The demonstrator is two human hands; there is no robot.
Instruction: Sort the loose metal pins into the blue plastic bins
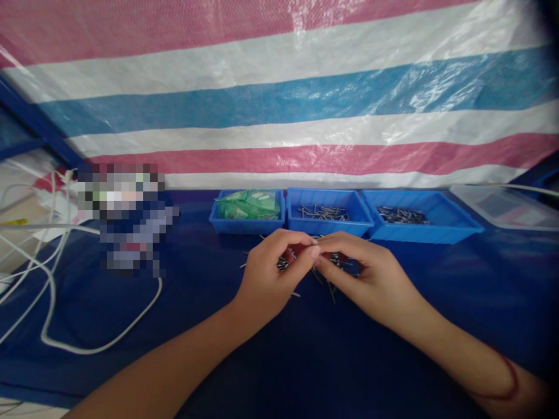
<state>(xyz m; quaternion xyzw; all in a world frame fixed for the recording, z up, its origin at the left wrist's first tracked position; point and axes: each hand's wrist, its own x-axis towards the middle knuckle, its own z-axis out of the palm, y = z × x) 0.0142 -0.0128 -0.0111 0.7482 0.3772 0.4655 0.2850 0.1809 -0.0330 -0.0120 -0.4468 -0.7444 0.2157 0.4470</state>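
Observation:
My left hand [273, 270] and my right hand [364, 270] meet fingertip to fingertip above the blue table. Both pinch with thumb and forefinger, and whatever is between the tips is too small or hidden to name. Under and behind the fingers lies a loose pile of thin metal pins or nails [334, 260], partly covered by my hands. Just beyond stand a blue bin [329, 226] with similar thin metal pieces, and at its right a blue bin [430, 234] with shorter-looking dark metal pieces.
To the left, another blue bin [247, 227] holds a green plastic bag [248, 205]. White cables [105, 349] loop over the table's left side, near a blurred-out patch. A clear plastic lid or box [502, 206] lies at the back right. Striped plastic sheeting [279, 110] hangs behind.

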